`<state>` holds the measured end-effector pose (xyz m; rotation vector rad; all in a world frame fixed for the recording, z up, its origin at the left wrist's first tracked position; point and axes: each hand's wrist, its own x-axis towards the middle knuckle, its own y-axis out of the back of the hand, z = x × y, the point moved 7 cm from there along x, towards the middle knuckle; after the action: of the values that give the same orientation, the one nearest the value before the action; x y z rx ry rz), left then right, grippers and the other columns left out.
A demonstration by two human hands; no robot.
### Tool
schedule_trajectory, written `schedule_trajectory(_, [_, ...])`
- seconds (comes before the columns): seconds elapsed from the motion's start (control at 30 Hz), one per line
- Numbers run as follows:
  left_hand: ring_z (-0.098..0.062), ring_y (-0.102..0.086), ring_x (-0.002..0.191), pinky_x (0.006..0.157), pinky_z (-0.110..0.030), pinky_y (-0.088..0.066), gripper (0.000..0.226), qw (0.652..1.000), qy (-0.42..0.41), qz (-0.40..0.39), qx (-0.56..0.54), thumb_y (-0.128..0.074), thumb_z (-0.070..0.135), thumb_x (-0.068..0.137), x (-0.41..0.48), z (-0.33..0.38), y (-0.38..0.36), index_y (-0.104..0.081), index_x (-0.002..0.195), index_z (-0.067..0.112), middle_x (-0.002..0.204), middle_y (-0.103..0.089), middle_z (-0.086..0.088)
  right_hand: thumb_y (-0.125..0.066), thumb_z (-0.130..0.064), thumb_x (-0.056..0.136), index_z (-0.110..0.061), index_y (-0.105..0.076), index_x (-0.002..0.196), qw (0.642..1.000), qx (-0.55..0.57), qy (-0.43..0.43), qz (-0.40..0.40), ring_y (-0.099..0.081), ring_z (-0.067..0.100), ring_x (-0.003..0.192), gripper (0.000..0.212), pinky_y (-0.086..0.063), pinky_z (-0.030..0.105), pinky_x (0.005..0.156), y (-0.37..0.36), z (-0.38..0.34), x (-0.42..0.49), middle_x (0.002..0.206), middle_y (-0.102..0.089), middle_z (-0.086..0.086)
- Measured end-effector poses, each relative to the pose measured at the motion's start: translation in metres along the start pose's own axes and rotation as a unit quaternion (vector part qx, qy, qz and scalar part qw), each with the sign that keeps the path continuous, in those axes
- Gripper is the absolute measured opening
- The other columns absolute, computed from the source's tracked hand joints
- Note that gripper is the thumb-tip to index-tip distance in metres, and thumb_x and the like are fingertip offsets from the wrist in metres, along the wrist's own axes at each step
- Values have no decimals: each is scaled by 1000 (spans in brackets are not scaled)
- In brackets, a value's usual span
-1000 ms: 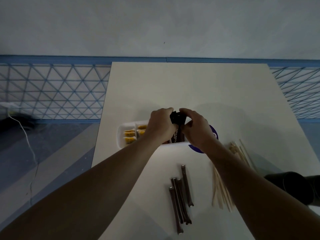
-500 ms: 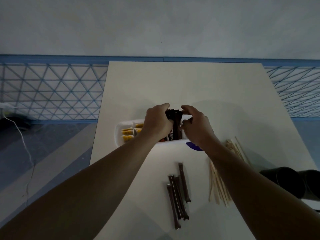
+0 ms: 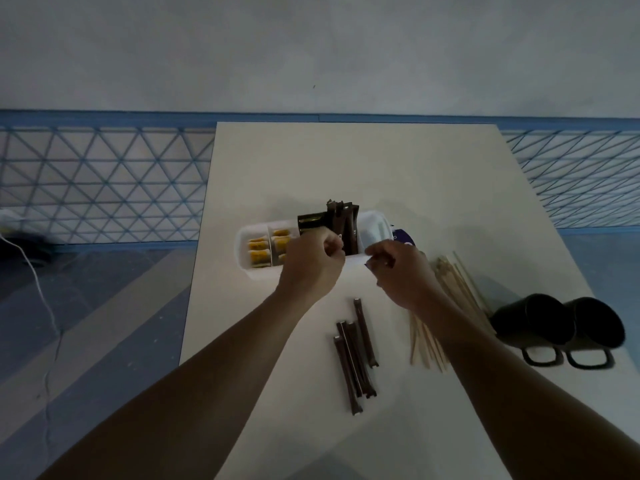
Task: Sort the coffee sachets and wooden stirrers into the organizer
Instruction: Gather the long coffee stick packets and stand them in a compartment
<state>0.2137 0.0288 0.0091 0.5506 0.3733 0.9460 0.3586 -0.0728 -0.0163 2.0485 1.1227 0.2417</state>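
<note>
A white organizer [image 3: 254, 273] is lying crosswise near the middle of a pale table [image 3: 346, 161]. Yellow sachets [image 3: 259, 252] are sitting in its two compartments toward nine o'clock. A bunch of dark brown coffee sachets [image 3: 344, 225] is standing upright in the middle compartment, with their tops rising above the rim. One sachet with a gold band [image 3: 311, 220] is leaning over toward nine o'clock.

The left hand [image 3: 311, 268] is hovering at six o'clock of the brown bunch, its fingers curling into a loose fist with the knuckles against the sachets. I cannot tell whether it is gripping one. The right hand [image 3: 403, 277] is sitting just at three o'clock of the left and is blurring. Its fingers are curling, and the thumb and forefinger are meeting over the organizer's near rim. I cannot tell whether they are pinching anything.

Loose brown sachets [image 3: 353, 358] are lying side by side on the table at six o'clock of the hands, between the two forearms. Wooden stirrers [image 3: 427, 344] are lying in a loose heap at four o'clock of the organizer, partly under the right forearm. Two black mugs [image 3: 531, 323] are sitting together near the table's three o'clock edge, handles pointing toward six o'clock. A purple thing [image 3: 403, 234] is peeking out behind the organizer's three o'clock end.
</note>
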Motion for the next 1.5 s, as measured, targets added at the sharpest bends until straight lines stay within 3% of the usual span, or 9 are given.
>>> schedule_trajectory(0.13, [-14, -66, 72, 71, -36, -60, 5, 995, 57, -80, 22, -68, 18, 87, -32, -26, -25, -66, 91, 16, 83, -66, 2, -68, -20, 92, -15, -68, 117, 994, -72, -17, -79, -66, 12, 91, 26, -55, 27, 81, -28, 23, -26, 108, -72, 2])
schedule_trajectory(0.37, [-20, -72, 72, 70, -34, -61, 19, 951, 195, -219, 102, -75, 21, 83, -85, -70, -56, -64, 94, 10, 84, -70, -7, -81, -33, 81, -13, -53, 130, 977, -108, -100, -153, -63, 12, 82, 60, -44, 17, 56, -52, 48, -66, 110, -67, 6])
schedule_trajectory(0.53, [-16, -69, 54, 53, -24, -56, 25, 924, 236, -273, 128, -72, 32, 83, -106, -86, -70, -66, 80, 8, 69, -71, -6, -75, -37, 86, -15, -56, 107, 980, -122, -93, -124, -65, 14, 75, 36, -53, 23, 59, -55, 48, -76, 89, -63, 1])
schedule_trajectory(0.67, [-8, -57, 40, 39, -18, -38, 34, 928, 213, -260, 158, -72, 39, 83, -114, -88, -73, -58, 64, 15, 52, -59, 2, -63, -27, 96, -13, -61, 97, 985, -114, -100, -79, -64, 14, 69, 15, -48, 21, 54, -56, 51, -77, 82, -65, 2])
schedule_trajectory(0.83, [-23, -62, 71, 59, -26, -45, 31, 945, 181, -214, 170, -72, 39, 80, -115, -87, -72, -66, 87, 10, 76, -63, -3, -64, -11, 89, -9, -63, 89, 982, -133, -105, -81, -62, 15, 65, 2, -48, 23, 51, -57, 56, -81, 72, -60, 2])
schedule_trajectory(1.1, [-28, -66, 82, 69, -36, -57, 15, 961, 158, -155, 167, -59, 25, 89, -102, -81, -69, -65, 91, 11, 89, -66, -7, -64, -21, 92, -14, -61, 90, 980, -94, -151, -93, -62, 10, 59, 8, -47, 18, 48, -61, 70, -98, 73, -64, 2])
schedule_trajectory(1.27, [-19, -60, 79, 63, -26, -44, 31, 968, 157, -143, 137, -64, 39, 90, -100, -74, -70, -60, 105, 12, 92, -63, -1, -71, -36, 89, -17, -60, 92, 980, -97, -149, -87, -61, 6, 58, 23, -42, 15, 44, -63, 63, -99, 73, -63, -1])
schedule_trajectory(1.37, [-21, -64, 87, 65, -27, -47, 47, 967, 152, -158, 130, -73, 43, 81, -102, -71, -77, -56, 113, 13, 101, -66, -3, -75, -32, 84, -17, -58, 91, 981, -107, -145, -75, -63, 10, 65, 23, -51, 21, 51, -64, 64, -98, 77, -63, -1])
schedule_trajectory(1.5, [-23, -65, 95, 70, -27, -50, 48, 965, 142, -156, 155, -73, 34, 84, -103, -68, -82, -52, 121, 12, 109, -64, -6, -73, -23, 84, -15, -58, 96, 979, -123, -142, -74, -59, 8, 67, 21, -44, 19, 51, -65, 65, -98, 78, -59, -1])
